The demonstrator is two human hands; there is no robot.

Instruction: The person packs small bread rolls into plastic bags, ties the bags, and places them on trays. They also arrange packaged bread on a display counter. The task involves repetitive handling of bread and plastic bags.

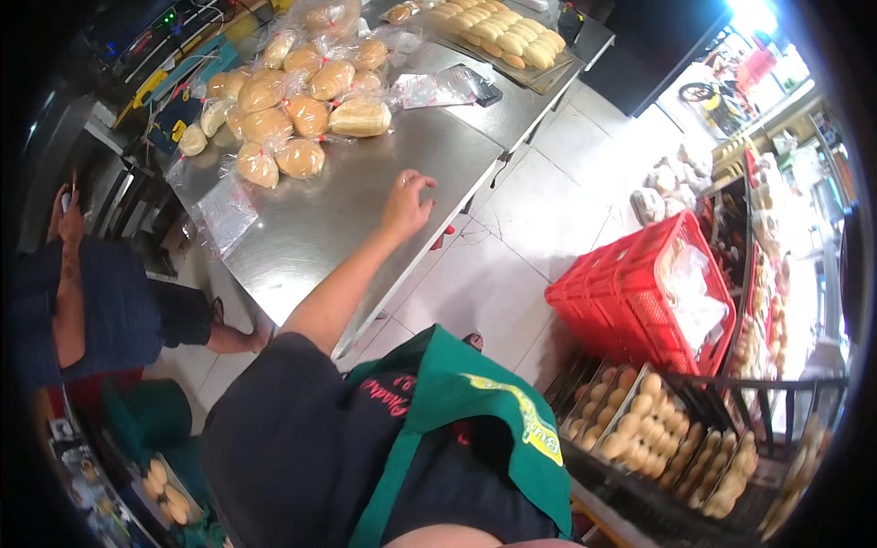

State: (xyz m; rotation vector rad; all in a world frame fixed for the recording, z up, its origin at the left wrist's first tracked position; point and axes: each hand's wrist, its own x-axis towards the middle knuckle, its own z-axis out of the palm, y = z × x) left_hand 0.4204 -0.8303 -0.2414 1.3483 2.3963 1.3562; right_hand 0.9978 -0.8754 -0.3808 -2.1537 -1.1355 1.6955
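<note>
My left hand (408, 206) hovers over the right edge of a steel table (347, 196). Its fingers are loosely bent and apart, and nothing shows in them. My right hand is out of the picture. Beyond my left hand, a heap of bread buns in clear plastic bags (306, 114), several tied with red, covers the far left of the table. A longer bagged loaf (360, 118) lies on the near side of that heap. Flat printed plastic bags (433, 89) lie to its right, by a dark flat object (484, 89).
A tray of pale rolls (502, 35) stands at the table's far end. On the right are a red plastic crate (610, 290) holding plastic bags and racks of bread (647, 420). More printed bags (226, 215) lie at the table's left edge. Another person (91, 301) stands at left.
</note>
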